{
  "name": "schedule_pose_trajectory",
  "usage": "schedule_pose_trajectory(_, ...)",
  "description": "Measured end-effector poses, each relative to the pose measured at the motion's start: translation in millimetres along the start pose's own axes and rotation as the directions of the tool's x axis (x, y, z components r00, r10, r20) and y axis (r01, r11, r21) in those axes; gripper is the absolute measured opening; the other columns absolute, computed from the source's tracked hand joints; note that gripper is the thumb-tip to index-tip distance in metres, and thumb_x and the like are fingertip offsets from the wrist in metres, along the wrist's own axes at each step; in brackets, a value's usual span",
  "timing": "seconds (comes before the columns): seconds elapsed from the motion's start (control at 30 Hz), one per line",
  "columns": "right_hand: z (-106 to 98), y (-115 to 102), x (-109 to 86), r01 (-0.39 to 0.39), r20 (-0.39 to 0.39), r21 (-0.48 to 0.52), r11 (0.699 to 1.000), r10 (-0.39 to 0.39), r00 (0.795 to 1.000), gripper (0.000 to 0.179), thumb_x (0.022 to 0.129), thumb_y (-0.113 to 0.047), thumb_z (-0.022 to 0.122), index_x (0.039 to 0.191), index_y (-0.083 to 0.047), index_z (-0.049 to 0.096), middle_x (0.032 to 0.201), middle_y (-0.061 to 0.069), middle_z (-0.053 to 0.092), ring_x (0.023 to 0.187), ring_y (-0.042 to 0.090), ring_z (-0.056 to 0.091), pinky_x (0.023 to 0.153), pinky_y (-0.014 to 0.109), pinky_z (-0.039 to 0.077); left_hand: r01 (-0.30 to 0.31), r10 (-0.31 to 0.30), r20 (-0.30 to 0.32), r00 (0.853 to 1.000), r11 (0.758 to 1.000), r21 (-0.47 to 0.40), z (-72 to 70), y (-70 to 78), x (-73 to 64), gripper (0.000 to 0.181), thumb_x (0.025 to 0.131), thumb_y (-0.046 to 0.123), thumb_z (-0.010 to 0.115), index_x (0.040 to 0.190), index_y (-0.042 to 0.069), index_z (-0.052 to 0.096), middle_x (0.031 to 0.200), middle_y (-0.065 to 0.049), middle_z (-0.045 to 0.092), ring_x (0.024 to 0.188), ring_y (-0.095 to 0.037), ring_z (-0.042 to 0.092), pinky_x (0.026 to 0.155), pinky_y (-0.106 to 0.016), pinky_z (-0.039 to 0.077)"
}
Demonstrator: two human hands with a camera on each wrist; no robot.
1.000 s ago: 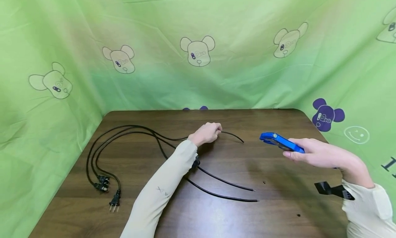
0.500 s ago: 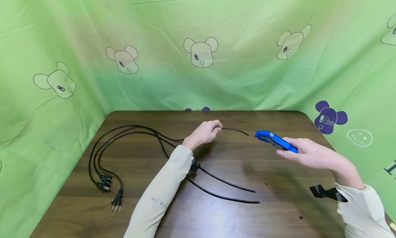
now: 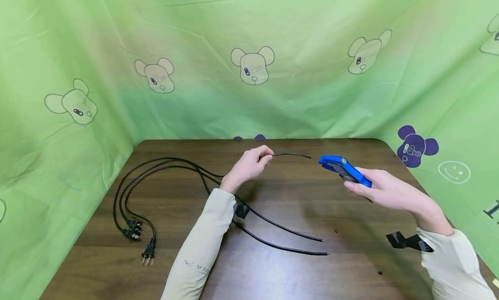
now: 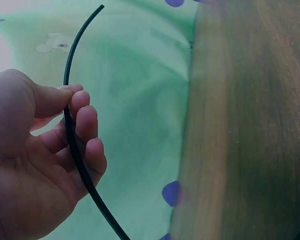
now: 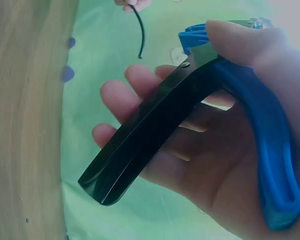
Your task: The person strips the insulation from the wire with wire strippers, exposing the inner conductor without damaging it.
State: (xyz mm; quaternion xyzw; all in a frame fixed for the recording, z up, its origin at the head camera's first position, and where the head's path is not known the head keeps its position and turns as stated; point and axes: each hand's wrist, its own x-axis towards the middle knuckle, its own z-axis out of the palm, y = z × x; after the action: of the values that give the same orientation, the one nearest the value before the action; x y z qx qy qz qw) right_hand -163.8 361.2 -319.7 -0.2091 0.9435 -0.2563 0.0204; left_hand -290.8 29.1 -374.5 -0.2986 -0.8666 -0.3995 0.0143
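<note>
My left hand pinches a black power cord between thumb and fingertips, a little way back from its cut end. In the left wrist view that cord runs past the loosely bent fingers, and its end curves up free. My right hand holds a blue and black wire stripper, its head toward the cord end but apart from it. The right wrist view shows the tool's black handle along the fingers and its blue handle against the palm, spread wide.
Two more cord ends lie on the brown table, bare tips to the right. At the left, the cords loop round to several black plugs. Small dark scraps lie at the right. A green printed curtain surrounds the table.
My left hand has risen and shifted slightly left, lifting the cord end so it lies nearly level. My right hand has brought the wire stripper left and a little up.
</note>
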Motion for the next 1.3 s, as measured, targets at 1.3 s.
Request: schedule_pose_trajectory(1.3,-11.2,-35.8,27.1,0.144,-0.087,0.161,0.976,-0.131,0.988,0.014,0.102,-0.01,0.052,0.103,-0.006,0.065,0.088,0.005,0.074,0.082,0.006,0.068,0.072,0.02,0.052,-0.108,0.095,-0.1,0.99,0.986,-0.129,-41.2,30.9,-19.7,0.019,0.104,0.015,0.046,0.113,0.009,0.061,0.091,-0.008,0.068,0.085,-0.02,0.066,0.078,-0.025,0.052)
